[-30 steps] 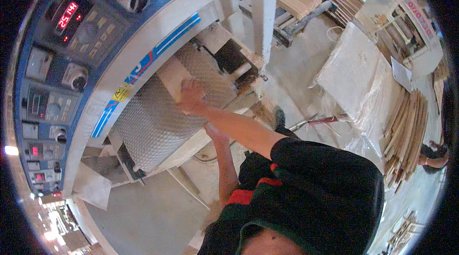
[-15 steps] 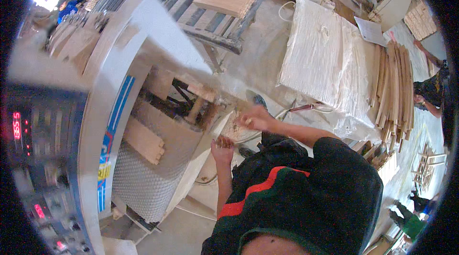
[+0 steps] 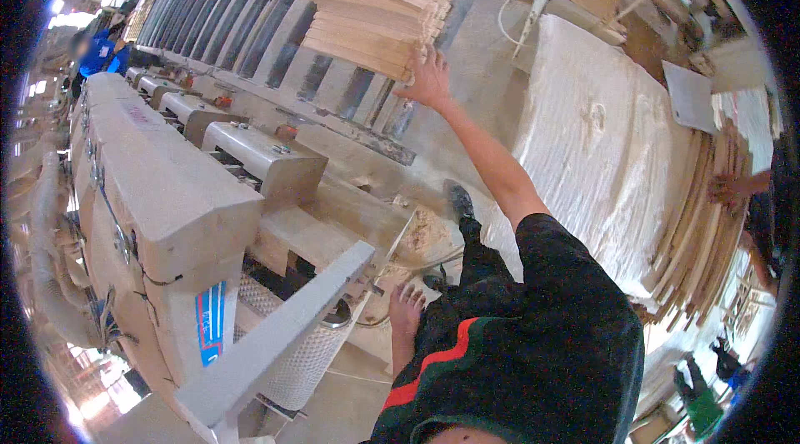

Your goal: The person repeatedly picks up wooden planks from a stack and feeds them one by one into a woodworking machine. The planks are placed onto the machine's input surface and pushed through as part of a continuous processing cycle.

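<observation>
My right hand [image 3: 429,82] reaches far out with its fingers spread, at the near right corner of a stack of thin wooden boards [image 3: 379,7]. Its fingertips appear to touch the board ends, though no board is lifted. Low beside my body is my left hand [image 3: 407,308], fingers loosely apart and nothing in it. A beige machine [image 3: 167,186] stands left of that hand, with a textured metal feed bed [image 3: 300,373] at its near end.
The boards lie on a roller conveyor [image 3: 250,11]. To the right is a large plastic-wrapped stack [image 3: 600,136], with long wooden strips [image 3: 708,219] beside it. A co-worker's hand [image 3: 729,187] rests on those strips. Wood shavings [image 3: 429,236] cover the floor near my foot.
My right hand has gone from near my left hand out to the board stack, its arm now stretched. The view has shifted, so the control panel and the board in the machine no longer show.
</observation>
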The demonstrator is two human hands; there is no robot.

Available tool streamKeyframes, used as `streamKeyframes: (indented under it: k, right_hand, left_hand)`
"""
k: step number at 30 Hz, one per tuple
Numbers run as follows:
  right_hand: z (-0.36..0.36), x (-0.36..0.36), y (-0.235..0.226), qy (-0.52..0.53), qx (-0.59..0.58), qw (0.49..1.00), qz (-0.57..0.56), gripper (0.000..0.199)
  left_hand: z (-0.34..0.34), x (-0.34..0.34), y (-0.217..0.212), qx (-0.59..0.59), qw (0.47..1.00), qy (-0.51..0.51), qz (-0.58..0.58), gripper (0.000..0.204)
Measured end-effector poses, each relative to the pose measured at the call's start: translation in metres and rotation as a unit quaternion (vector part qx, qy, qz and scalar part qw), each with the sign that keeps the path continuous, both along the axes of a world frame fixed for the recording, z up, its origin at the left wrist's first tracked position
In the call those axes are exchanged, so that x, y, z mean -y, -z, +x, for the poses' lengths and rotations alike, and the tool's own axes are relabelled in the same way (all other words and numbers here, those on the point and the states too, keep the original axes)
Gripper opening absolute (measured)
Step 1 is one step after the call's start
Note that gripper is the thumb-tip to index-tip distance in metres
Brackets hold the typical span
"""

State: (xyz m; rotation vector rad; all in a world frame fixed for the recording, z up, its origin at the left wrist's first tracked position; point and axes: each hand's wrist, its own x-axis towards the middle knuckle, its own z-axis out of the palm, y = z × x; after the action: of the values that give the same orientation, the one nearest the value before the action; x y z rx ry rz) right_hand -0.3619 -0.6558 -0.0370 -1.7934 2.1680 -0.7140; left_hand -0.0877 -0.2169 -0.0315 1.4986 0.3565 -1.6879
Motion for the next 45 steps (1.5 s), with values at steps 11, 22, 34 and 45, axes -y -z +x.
streamKeyframes:
  k: [11, 22, 34, 45]
  right_hand:
    - [0.013, 0.043, 0.014, 0.012, 0.029, 0.999, 0.038, 0.114]
    - [0.045, 0.096, 0.006, -0.096, -0.068, 0.992, 0.049, 0.110]
    - [0.043, 0.105, 0.008, -0.141, -0.123, 0.981, 0.053, 0.096]
    - [-0.002, 0.084, 0.030, -0.170, -0.077, 0.980, -0.064, 0.089]
  left_hand:
    - [-0.044, 0.046, -0.020, 0.080, 0.995, -0.013, 0.053, 0.049]
    - [-0.049, 0.042, -0.011, 0.103, 0.994, 0.006, 0.030, 0.047]
    - [-0.047, 0.029, -0.011, 0.117, 0.993, -0.020, 0.004, 0.042]
    - [-0.090, 0.187, 0.014, 0.200, 0.957, 0.155, -0.140, 0.028]
